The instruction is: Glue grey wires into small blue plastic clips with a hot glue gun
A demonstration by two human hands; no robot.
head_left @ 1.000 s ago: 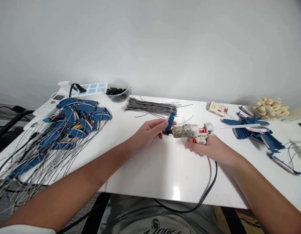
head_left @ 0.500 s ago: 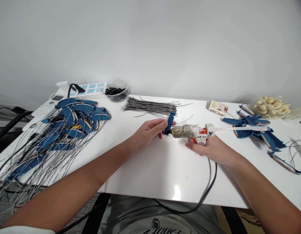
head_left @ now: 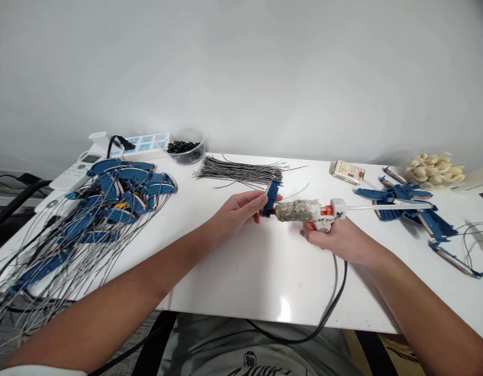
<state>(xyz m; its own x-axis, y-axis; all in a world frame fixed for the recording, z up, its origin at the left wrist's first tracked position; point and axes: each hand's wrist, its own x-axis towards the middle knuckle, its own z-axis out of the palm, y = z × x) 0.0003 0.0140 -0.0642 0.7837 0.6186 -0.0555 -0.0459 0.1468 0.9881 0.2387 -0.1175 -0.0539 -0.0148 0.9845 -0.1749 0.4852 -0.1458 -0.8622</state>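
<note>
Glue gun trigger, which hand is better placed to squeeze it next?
Right. The right hand already grips the glue gun with fingers under its handle, while the left hand pinches the blue piece at the nozzle.

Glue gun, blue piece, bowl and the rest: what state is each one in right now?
Glue gun: gripped by right hand, nozzle against blue piece.
Blue piece: pinched in left hand.
Bowl: holds black bits.
Power strip: one plug in.
Wire bundle: lying loose.

Dark handwriting is running along the glue gun (head_left: 319, 213) body, too small to read. Print on the small box (head_left: 348, 172) at two o'clock is staying illegible.
</note>
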